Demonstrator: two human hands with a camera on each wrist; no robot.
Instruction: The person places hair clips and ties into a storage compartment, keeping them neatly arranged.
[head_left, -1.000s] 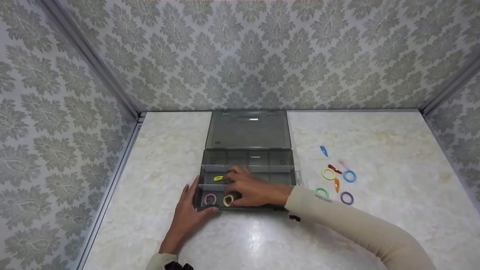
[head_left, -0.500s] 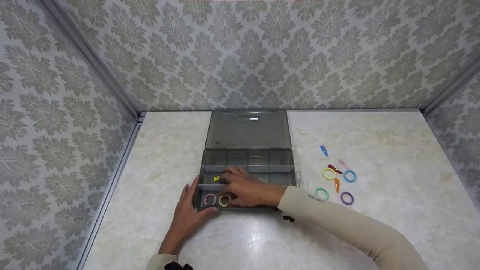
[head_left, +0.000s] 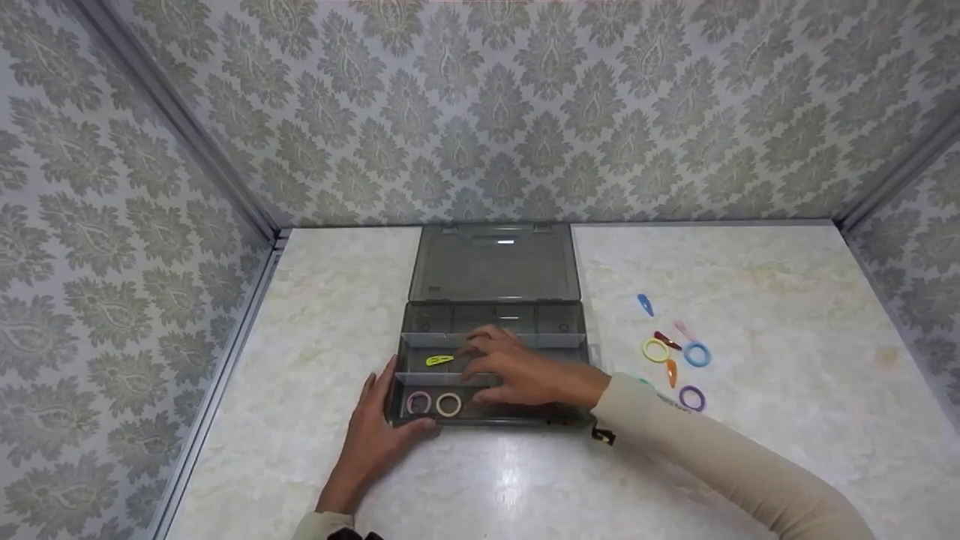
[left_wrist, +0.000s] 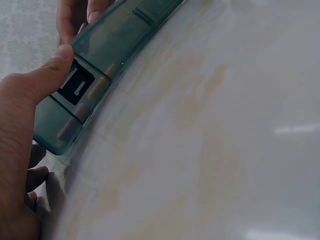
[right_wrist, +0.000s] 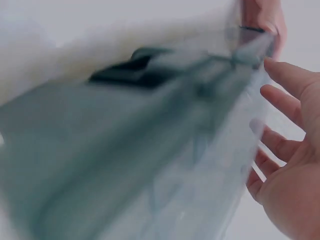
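Note:
A dark translucent organizer box (head_left: 487,421) lies on the table with its lid (head_left: 495,262) folded back. My left hand (head_left: 375,420) grips its front left corner, thumb on the front wall and fingers along the left side. A pink ring-shaped hair tie (head_left: 408,405) and a beige hair tie (head_left: 438,406) lie side by side in the front row. In the middle row is a yellow-green snap hair clip (head_left: 439,360). Over the box, right of these, my right hand (head_left: 517,371) hovers with spread, relaxed fingers and holds nothing; the right wrist view is blurred.
To the right of the box lie a blue clip (head_left: 646,304), pink clip (head_left: 682,330), dark red clip (head_left: 667,340) and orange clip (head_left: 671,373). Among them are yellow (head_left: 644,349), blue (head_left: 685,355) and purple hair ties (head_left: 681,397). My right sleeve (head_left: 697,427) mostly covers a green one.
My right hand has let go of the beige hair tie, which now lies flat beside the pink one, and has drawn back to the right. The left hand stays at the corner.

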